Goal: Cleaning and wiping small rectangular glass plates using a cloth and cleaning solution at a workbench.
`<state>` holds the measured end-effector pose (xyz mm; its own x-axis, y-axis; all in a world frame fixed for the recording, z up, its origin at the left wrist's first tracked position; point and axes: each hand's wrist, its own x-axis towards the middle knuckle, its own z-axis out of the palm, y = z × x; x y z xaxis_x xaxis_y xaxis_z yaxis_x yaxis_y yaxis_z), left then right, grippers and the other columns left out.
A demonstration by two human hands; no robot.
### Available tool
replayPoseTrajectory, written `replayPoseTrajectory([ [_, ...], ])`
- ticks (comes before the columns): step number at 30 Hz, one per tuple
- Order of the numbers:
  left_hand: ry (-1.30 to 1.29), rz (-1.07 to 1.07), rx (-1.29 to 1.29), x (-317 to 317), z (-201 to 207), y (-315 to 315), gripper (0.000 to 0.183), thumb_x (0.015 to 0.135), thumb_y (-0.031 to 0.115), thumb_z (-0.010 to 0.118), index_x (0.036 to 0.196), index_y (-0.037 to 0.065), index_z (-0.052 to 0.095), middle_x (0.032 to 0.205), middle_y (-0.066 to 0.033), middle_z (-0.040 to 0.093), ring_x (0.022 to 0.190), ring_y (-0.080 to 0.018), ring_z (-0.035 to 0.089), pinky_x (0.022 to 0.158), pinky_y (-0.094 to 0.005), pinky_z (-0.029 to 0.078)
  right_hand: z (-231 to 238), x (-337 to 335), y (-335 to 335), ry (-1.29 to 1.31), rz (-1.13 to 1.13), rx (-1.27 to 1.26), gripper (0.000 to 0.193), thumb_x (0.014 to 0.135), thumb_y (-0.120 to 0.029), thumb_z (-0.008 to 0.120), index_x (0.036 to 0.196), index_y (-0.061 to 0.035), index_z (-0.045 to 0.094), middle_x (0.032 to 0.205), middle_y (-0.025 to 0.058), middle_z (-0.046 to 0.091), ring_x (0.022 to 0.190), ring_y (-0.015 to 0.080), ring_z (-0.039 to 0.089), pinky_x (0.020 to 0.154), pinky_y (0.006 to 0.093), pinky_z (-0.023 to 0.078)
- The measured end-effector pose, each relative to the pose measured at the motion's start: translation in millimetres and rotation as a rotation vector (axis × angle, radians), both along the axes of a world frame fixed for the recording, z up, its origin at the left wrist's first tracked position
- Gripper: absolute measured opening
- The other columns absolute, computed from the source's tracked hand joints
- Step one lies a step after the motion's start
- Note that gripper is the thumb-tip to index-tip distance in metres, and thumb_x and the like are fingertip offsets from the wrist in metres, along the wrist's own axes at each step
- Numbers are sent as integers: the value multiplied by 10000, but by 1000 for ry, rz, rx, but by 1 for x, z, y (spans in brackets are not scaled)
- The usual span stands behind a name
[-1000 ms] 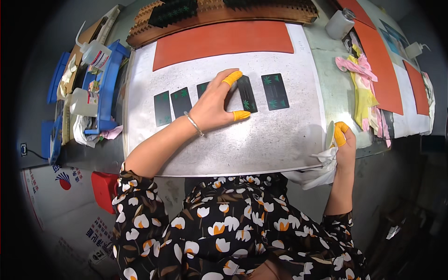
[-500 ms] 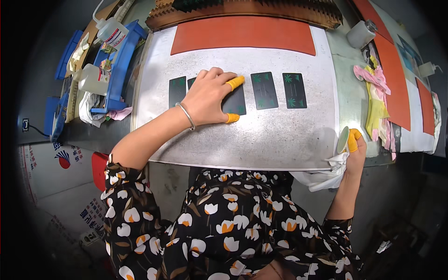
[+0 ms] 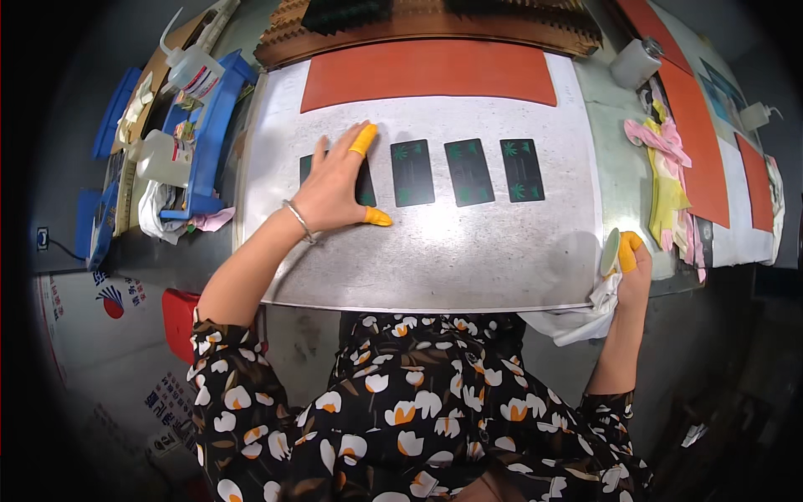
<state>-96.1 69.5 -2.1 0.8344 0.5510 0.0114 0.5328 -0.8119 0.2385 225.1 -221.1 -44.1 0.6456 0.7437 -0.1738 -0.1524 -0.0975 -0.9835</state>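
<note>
A row of flat dark rectangular cards with green leaf prints lies across the white work surface (image 3: 468, 259). My left hand (image 3: 335, 180) spreads over the two leftmost ones, partly hiding both. Its thumb and forefinger, in yellow finger cots, reach past the ends of the second card (image 3: 365, 186). To the right lie a middle card (image 3: 412, 173), a slightly tilted card (image 3: 469, 173) and the rightmost card (image 3: 522, 171). At the right front edge my right hand (image 3: 636, 272), also wearing yellow cots, holds a white cloth (image 3: 585, 322) and a round pale green disc (image 3: 611, 253).
An orange-red mat (image 3: 427, 75) lies behind the cards, before a notched wooden rack (image 3: 435, 29). Left stands a blue tray (image 3: 209, 142) with squeeze bottles. Right are a grey-white bottle (image 3: 636, 64), pink and yellow rags (image 3: 667, 184) and another orange mat (image 3: 694, 151).
My left hand has shifted left from the third card to the second, uncovering the middle card. My right hand stays at the edge with the cloth and disc.
</note>
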Motion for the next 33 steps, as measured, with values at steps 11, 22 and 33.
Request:
replayPoseTrajectory([
  [11,2,-128,76,-7,18,-2,761,559,322,764,1200,31,474,1183,-148,443,1053,-290,426,900,-369,324,2,-2,2,8,-17,5,140,891,-161,517,935,-31,546,712,-57,485,595,13,414,517,163,315],
  [22,-289,-120,-320,-46,3,27,816,582,272,771,1264,43,385,1346,-167,336,1231,-315,353,1020,-372,295,0,0,1,-16,-18,26,131,883,-141,522,942,-28,550,726,-56,493,598,10,421,513,156,324],
  [33,-13,66,-43,-74,9,22,904,522,266,796,1291,52,372,1194,-151,409,1084,-318,397,911,-386,307,4,-6,4,16,-49,16,121,870,-143,546,928,-38,557,719,-62,489,591,3,418,503,151,322],
])
